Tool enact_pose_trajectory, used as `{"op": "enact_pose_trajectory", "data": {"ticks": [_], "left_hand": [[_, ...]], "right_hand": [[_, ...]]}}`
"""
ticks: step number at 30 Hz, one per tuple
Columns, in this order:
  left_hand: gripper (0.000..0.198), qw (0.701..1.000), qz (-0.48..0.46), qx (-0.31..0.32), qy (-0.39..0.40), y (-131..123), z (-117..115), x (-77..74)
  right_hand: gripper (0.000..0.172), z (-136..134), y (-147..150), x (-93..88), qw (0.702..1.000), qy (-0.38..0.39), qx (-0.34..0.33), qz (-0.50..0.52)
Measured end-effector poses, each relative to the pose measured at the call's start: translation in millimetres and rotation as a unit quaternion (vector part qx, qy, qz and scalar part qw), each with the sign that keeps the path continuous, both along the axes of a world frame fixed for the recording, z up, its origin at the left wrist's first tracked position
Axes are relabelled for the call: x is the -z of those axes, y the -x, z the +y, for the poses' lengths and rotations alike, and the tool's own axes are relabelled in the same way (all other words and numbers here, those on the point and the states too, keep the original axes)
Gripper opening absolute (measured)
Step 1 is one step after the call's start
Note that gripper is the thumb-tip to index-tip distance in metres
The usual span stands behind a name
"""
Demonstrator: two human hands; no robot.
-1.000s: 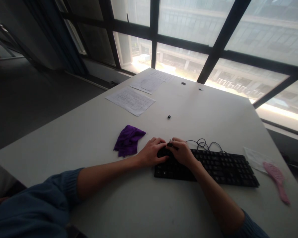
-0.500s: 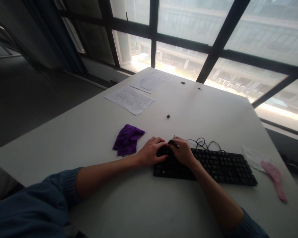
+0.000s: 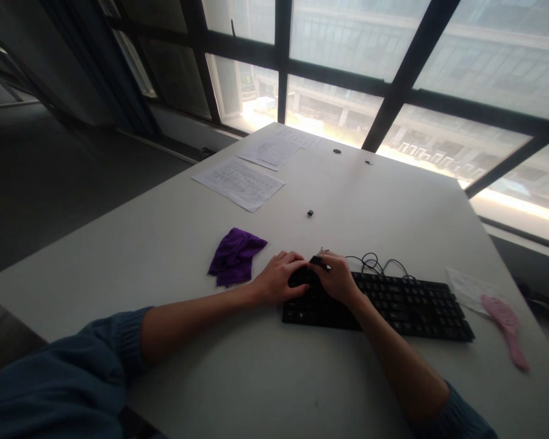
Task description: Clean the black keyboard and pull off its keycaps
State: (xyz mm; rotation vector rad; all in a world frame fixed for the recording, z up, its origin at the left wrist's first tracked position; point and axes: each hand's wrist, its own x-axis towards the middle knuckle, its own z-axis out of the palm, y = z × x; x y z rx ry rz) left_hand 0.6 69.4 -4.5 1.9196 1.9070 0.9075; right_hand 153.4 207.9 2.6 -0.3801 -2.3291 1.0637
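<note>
Left hand (image 3: 280,278) cups a small dark thing (image 3: 298,278) at the keyboard (image 3: 407,303)'s left end while right hand (image 3: 336,277) pinches its tiny part, so I'd keep it braced on the tabletop (image 3: 174,238).

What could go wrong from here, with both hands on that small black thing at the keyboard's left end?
1. The left hand and right hand press over the keyboard; leaning on it could shove it or hit keys.
2. The loose black cable coils just behind the hands; a finger might snag it.
3. The tiny black part lies alone on the table, so it could easily be swept off or lost.
</note>
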Motion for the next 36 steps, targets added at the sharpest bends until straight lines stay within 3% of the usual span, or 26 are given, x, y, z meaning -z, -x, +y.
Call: {"op": "enact_pose_trajectory", "data": {"ticks": [19,30,36], "left_hand": [[0.047,1.0,0.022,-0.01,0.015,-0.9,-2.6,1.7],[0.045,0.999,0.036,-0.003,0.005,0.0,0.3,3.4],[0.048,0.999,0.041,0.003,0.005,1.0,0.2,6.5]], "right_hand": [[0.022,-0.9,-1.0,3.6,1.0,0.019,-0.014,0.014],[0.021,3.1,0.1,5.4,1.0,-0.02,0.019,0.009],[0.021,-1.1,-2.6,6.0,0.998,-0.033,-0.037,0.028]]}}
